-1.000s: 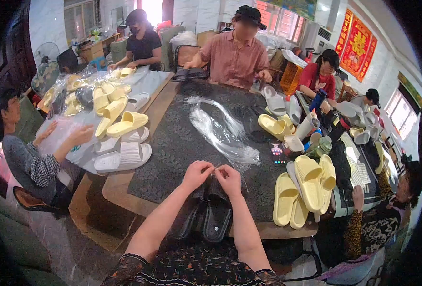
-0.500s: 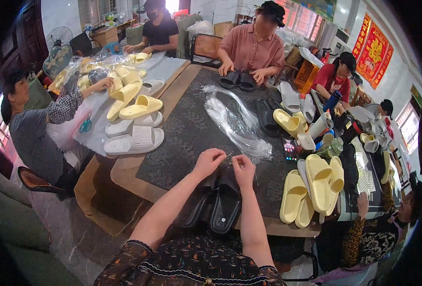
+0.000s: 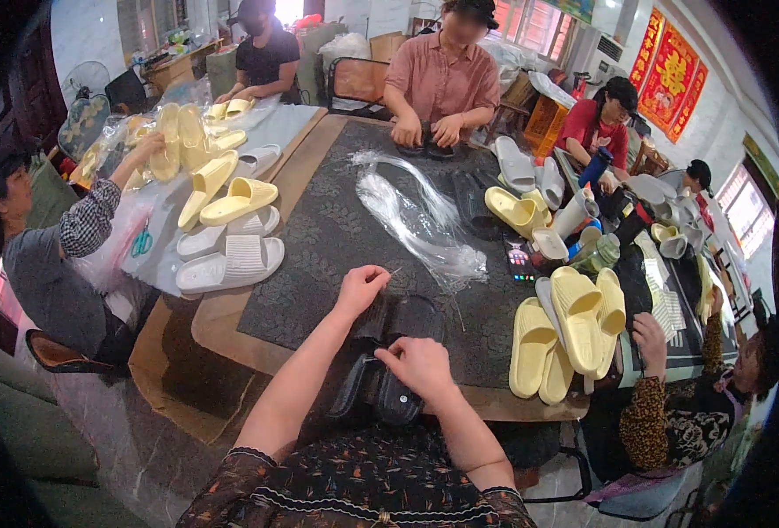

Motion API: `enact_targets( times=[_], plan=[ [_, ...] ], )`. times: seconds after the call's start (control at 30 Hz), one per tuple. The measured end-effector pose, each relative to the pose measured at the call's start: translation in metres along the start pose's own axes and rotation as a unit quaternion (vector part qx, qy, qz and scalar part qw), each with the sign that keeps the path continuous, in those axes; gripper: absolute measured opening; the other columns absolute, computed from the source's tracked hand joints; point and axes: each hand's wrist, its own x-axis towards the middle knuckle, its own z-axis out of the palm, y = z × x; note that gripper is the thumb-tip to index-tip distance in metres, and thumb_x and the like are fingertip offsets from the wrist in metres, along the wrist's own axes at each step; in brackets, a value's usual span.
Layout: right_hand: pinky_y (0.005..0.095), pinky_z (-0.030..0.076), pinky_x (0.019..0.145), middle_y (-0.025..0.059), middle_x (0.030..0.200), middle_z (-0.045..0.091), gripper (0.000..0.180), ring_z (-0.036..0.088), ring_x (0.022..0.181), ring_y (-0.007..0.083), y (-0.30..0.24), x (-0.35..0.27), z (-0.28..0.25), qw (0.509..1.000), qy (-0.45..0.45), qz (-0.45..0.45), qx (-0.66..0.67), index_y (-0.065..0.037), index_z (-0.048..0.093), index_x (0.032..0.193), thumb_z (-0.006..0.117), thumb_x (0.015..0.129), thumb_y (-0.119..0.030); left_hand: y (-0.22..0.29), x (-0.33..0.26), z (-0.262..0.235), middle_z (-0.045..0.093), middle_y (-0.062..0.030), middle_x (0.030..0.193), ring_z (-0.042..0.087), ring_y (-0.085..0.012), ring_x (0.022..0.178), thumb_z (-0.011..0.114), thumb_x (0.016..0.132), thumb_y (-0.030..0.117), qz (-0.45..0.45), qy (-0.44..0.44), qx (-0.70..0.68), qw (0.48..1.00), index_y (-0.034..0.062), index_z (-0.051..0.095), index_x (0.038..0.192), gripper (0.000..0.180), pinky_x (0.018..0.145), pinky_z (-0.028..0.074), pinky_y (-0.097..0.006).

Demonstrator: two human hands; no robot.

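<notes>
A pair of black slide slippers lies at the near table edge in front of me, side by side. My left hand is raised just beyond them, closed in a pinch; a thin clear strand seems to stick out from its fingertips. Over the slippers, my right hand is closed, its fingertips gripping the inner edge of the strap area. The hand hides part of the straps. Farther out on the table lies a loose bundle of clear plastic strands.
Yellow slippers are stacked to my right, near a phone and bottles. Grey slippers and yellow ones stand on the left table beside teal scissors. Co-workers sit around; one opposite handles black slippers.
My hands have parted: the right one has come down and back onto the slippers, while the left has shifted slightly left with its pinch. The view has turned a little.
</notes>
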Motion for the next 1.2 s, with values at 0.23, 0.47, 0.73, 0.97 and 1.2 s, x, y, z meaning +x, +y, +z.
enact_targets(
  times=[0.23,0.47,0.73,0.97,1.2],
  plan=[
    [0.0472,0.053,0.072,0.0225,0.079,0.067,0.051,0.067,0.077,0.0383,0.005,0.021,0.042,0.996,0.067,0.049,-0.03,0.003,0.059,0.089,0.071,0.074,-0.045,-0.002,-0.014,0.001,0.068,-0.002,0.076,0.061,-0.0081,0.072,0.067,0.085,0.022,-0.044,-0.013,-0.063,0.997,0.0017,0.071,0.092,0.021,0.069,0.048,-0.026],
    [0.0498,0.052,0.068,0.0224,0.076,0.065,0.037,0.065,0.075,0.0395,0.031,0.027,0.06,0.994,0.07,0.033,0.078,0.002,0.057,0.085,0.068,0.07,-0.03,0.051,-0.063,-0.068,0.057,-0.0161,0.118,0.052,-0.0347,0.111,0.061,0.078,0.006,0.248,0.23,0.317,0.886,0.0028,0.052,0.123,0.046,0.095,0.042,-0.043],
    [0.0507,0.051,0.067,0.0218,0.074,0.064,0.035,0.065,0.073,0.0408,0.032,0.029,0.073,0.993,0.112,-0.004,0.042,0.001,0.055,0.085,0.067,0.071,-0.029,-0.038,-0.025,-0.286,0.042,-0.0261,0.139,0.036,-0.0431,0.13,0.056,0.076,0.005,0.0,0.397,0.505,0.766,-0.002,0.044,0.134,0.06,0.113,0.025,-0.048],
    [0.0509,0.051,0.066,0.0212,0.074,0.064,0.036,0.065,0.073,0.0407,0.036,0.026,0.073,0.993,0.107,0.0,0.055,0.001,0.055,0.088,0.067,0.071,-0.029,-0.058,0.012,-0.307,0.06,-0.0216,0.12,0.052,-0.042,0.116,0.065,0.077,0.017,-0.034,0.152,0.488,0.859,0.0052,0.062,0.118,0.043,0.098,0.043,-0.044],
    [0.0511,0.05,0.065,0.0212,0.075,0.064,0.03,0.063,0.073,0.0411,0.036,0.021,0.068,0.979,0.165,-0.056,0.104,-0.001,0.052,0.09,0.067,0.073,-0.021,-0.033,-0.015,-0.217,0.066,-0.0167,0.087,0.062,-0.0379,0.085,0.074,0.072,0.022,0.045,0.112,0.447,0.886,0.0037,0.064,0.085,0.025,0.074,0.049,-0.045]
  ],
)
